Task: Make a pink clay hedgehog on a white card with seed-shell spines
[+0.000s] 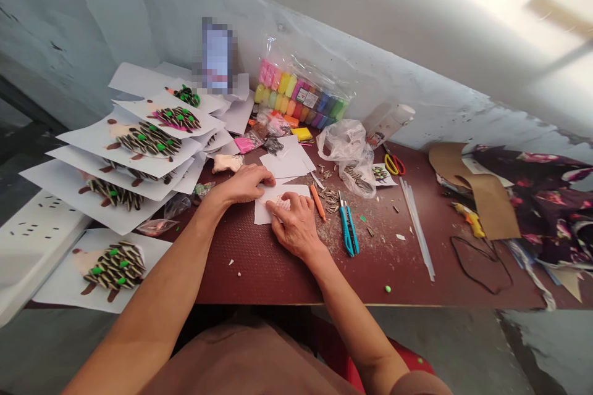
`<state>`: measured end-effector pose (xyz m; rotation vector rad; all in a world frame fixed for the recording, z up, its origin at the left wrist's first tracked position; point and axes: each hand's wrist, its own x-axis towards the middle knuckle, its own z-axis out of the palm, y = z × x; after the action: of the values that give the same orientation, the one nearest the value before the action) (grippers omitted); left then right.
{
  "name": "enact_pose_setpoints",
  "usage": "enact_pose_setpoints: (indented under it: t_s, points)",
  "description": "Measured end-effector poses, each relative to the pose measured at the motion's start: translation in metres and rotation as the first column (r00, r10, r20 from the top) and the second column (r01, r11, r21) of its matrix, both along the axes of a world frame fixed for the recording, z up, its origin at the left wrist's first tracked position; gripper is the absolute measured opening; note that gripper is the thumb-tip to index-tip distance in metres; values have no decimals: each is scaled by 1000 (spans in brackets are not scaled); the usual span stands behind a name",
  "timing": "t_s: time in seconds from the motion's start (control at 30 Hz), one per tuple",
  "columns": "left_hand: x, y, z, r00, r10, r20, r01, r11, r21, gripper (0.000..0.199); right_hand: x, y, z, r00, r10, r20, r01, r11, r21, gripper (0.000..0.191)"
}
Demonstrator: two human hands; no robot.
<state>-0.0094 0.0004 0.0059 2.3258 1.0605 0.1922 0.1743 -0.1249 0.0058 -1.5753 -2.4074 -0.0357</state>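
Observation:
A small white sheet (262, 215) lies on the dark red table, with a pale, peach-toned patch (278, 200) on it, partly covered by fingers. My right hand (294, 222) rests on this patch with its fingers spread and bent, pressing down on it. At the sheet's upper left edge is my left hand (248, 183), palm down, its fingers curled together near the paper; whether anything is under them is hidden. An orange marker (319, 202) lies just right of my right hand, and teal-handled scissors (347, 231) with a cutter lie beyond it.
Stacked sheets with seed-covered hedgehogs (148, 139) fill the left side. Behind are a bag of coloured clay (301, 99), a crumpled plastic bag (345, 142) and a phone (217, 58). Loose seeds (331, 197), glue sticks (417, 228) and a yellow glue gun (470, 219) lie rightward.

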Motion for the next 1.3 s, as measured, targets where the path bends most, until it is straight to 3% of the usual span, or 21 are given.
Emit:
enact_pose_setpoints:
  t_s: [0.7,0.9,1.3]
  points:
    - [0,0,-1,1000,-3,-5,3,1000,6,42,6,-1,-3,992,-120,-37,120,993,7,30]
    - [-1,0,-2,1000,-4,10,4,1000,11,41,4,-2,-1,999,-53,1,53,998,-24,30]
    - [0,0,-2,1000,-3,3,3,1000,9,42,4,-2,-3,995,-99,3,99,995,-13,31]
